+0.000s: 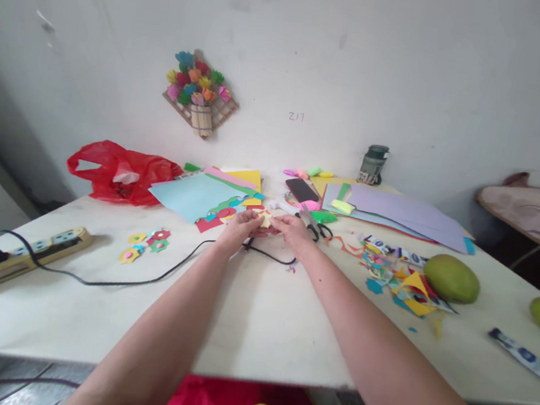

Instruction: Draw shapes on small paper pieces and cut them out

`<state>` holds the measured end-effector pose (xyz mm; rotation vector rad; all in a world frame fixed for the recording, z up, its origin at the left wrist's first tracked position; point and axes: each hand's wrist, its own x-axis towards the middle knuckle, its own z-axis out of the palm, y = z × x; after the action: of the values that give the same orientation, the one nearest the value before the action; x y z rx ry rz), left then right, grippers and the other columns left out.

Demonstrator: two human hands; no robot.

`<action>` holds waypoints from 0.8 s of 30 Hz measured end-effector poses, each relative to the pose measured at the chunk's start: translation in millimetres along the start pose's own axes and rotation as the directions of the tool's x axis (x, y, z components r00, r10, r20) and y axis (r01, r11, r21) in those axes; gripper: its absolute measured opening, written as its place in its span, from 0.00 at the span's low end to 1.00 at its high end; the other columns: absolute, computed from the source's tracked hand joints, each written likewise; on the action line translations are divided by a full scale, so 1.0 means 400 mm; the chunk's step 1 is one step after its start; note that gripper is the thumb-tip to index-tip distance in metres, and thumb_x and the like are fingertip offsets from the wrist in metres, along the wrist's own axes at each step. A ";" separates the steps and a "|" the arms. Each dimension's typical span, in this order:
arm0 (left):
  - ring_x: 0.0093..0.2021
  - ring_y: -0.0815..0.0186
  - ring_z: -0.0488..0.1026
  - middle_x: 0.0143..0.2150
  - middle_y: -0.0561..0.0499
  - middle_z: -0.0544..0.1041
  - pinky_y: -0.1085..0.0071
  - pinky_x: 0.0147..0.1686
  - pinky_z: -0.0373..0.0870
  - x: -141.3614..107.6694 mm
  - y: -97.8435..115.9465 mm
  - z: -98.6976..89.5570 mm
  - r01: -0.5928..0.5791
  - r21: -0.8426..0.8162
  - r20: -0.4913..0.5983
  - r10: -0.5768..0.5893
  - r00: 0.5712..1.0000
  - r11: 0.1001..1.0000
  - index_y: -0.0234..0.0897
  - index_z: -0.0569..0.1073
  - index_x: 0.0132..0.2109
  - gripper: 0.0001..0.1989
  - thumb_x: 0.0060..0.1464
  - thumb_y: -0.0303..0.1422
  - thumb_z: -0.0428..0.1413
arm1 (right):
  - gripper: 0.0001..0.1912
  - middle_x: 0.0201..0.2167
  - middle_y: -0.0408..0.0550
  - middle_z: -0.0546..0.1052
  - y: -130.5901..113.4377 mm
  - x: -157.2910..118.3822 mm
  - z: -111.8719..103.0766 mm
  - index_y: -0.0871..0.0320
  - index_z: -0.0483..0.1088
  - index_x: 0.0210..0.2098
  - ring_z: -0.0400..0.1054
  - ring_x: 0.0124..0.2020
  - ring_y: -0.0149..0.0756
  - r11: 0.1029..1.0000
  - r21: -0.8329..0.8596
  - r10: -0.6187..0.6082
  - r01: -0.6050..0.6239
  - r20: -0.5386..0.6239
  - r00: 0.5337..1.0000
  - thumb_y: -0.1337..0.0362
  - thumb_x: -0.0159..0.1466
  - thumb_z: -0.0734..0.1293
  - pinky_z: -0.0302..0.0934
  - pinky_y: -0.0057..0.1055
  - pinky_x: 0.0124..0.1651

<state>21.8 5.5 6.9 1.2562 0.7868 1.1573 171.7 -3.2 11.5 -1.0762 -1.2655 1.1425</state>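
Both hands meet over the middle of the white table, around a small pale yellow paper flower (265,218). My left hand (243,227) is closed on its left side, fingers pinching the paper. From the right, my right hand (291,228) pinches its other edge. Black-handled scissors (315,226) lie just beyond my right hand. Below the hands, a black cable (174,276) crosses the tabletop. Several finished-looking paper flowers (146,243) in yellow, red and green lie to the left. Coloured paper sheets (195,193) are stacked behind my left hand.
A power strip (37,250) and a red plastic bag (121,171) are at left. Paper scraps (390,273), a green mango (451,278) and a glue tube (527,357) lie at right. Farther back are a phone (300,190), purple sheets (399,213) and a bottle (373,165).
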 end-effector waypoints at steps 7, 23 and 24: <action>0.31 0.61 0.78 0.28 0.49 0.77 0.69 0.33 0.74 -0.006 0.003 0.007 0.022 0.007 0.002 -0.022 1.000 1.000 0.33 0.66 0.30 0.14 0.45 0.36 0.63 | 0.05 0.17 0.38 0.73 0.017 0.012 0.012 0.59 0.71 0.21 0.66 0.22 0.28 0.999 -0.025 -0.035 0.032 -0.093 0.995 0.64 0.46 0.70 0.60 0.27 0.33; 0.27 0.62 0.78 0.23 0.49 0.77 0.68 0.30 0.75 -0.008 0.011 0.012 0.128 0.041 -0.031 -0.127 0.991 0.991 0.34 0.63 0.29 0.14 0.48 0.33 0.62 | 0.07 0.15 0.38 0.70 0.016 0.012 0.017 0.60 0.69 0.17 0.62 0.20 0.26 0.998 0.040 0.055 -0.049 -0.179 0.982 0.65 0.42 0.72 0.57 0.27 0.29; 0.27 0.62 0.78 0.23 0.49 0.77 0.68 0.30 0.75 -0.008 0.012 0.012 0.128 0.041 -0.035 -0.127 0.991 0.991 0.34 0.63 0.29 0.13 0.48 0.33 0.62 | 0.08 0.15 0.38 0.70 0.016 0.013 0.017 0.60 0.69 0.17 0.61 0.20 0.26 0.998 0.042 0.055 -0.048 -0.182 0.982 0.65 0.42 0.72 0.57 0.28 0.29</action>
<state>24.5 0.6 12.1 1.2079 0.9072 1.0639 164.8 2.5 5.9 -1.1634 -1.0741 1.0754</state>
